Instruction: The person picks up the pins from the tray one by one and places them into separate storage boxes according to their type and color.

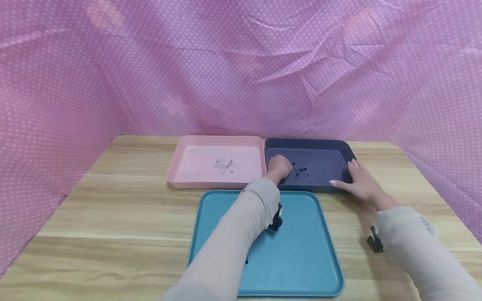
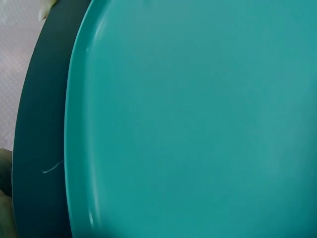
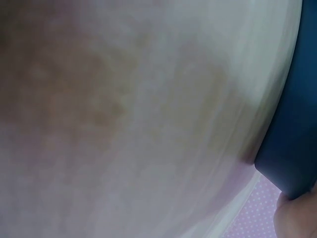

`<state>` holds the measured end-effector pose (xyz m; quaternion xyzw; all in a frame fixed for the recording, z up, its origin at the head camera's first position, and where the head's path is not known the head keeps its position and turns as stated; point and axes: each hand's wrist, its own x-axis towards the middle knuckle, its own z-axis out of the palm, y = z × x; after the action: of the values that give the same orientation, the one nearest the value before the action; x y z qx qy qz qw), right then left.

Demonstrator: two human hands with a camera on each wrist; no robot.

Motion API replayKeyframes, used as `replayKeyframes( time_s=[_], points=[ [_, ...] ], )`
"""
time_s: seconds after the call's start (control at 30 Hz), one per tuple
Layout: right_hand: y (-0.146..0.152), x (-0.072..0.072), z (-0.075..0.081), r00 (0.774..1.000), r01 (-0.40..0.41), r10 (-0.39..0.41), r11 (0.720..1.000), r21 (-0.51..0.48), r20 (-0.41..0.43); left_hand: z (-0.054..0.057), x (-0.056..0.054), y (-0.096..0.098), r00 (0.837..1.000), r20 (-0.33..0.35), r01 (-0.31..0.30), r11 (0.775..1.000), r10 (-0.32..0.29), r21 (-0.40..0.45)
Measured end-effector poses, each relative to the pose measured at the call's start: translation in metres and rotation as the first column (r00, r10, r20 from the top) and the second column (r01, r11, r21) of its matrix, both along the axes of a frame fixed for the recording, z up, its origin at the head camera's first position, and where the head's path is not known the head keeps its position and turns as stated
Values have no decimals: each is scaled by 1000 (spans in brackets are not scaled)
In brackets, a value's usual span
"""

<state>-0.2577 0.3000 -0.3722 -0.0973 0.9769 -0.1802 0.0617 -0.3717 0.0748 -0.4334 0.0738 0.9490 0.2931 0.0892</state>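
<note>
My left hand (image 1: 279,167) reaches over the front left side of the dark blue-grey tray (image 1: 316,144), fingers bent downward beside a small pile of thin black loop-shaped pieces (image 1: 301,170). Its fingertips are hidden, and I cannot tell whether they pinch a piece. On the tray's front right corner rests my right hand (image 1: 362,184), thumb on the front rim and fingers stretched along the right side. The right wrist view catches part of that hand (image 3: 297,215) against the tray's dark wall (image 3: 292,148).
A pink tray (image 1: 199,152) adjoins the dark one on the left, with several thin, outlined loop-shaped pieces (image 1: 226,166) inside. Nearer lies a flat teal tray (image 1: 297,255), crossed by the left sleeve; a small black bit (image 1: 247,261) shows beside the sleeve. Pink dotted cloth (image 1: 241,83) surrounds the wooden table (image 1: 113,217).
</note>
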Motion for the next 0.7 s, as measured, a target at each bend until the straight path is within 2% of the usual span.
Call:
replayKeyframes(
  time_s=[0.03, 0.1, 0.17, 0.27, 0.4, 0.7],
  points=[
    [0, 0, 0, 1000, 1, -1, 1000, 1, 1, 24, 21, -5, 1000, 5, -13, 1000, 13, 11],
    [-1, 1, 0, 1000, 3, -3, 1000, 0, 4, 58, 49, -12, 999, 21, -43, 999, 42, 18],
    [0, 1, 0, 1000, 6, -6, 1000, 0, 5, 72, 62, -14, 998, -4, -56, 998, 56, 7],
    [0, 1, 0, 1000, 12, -12, 1000, -4, 9, 77, 67, -14, 998, -21, -60, 998, 60, -14],
    [1, 1, -1, 1000, 21, -21, 1000, -4, 11, 78, 67, -15, 999, -15, -33, 999, 32, -23],
    [1, -1, -1, 1000, 23, -23, 1000, 0, 16, 81, 68, -23, 999, -26, 23, 999, -22, 44]
  ],
)
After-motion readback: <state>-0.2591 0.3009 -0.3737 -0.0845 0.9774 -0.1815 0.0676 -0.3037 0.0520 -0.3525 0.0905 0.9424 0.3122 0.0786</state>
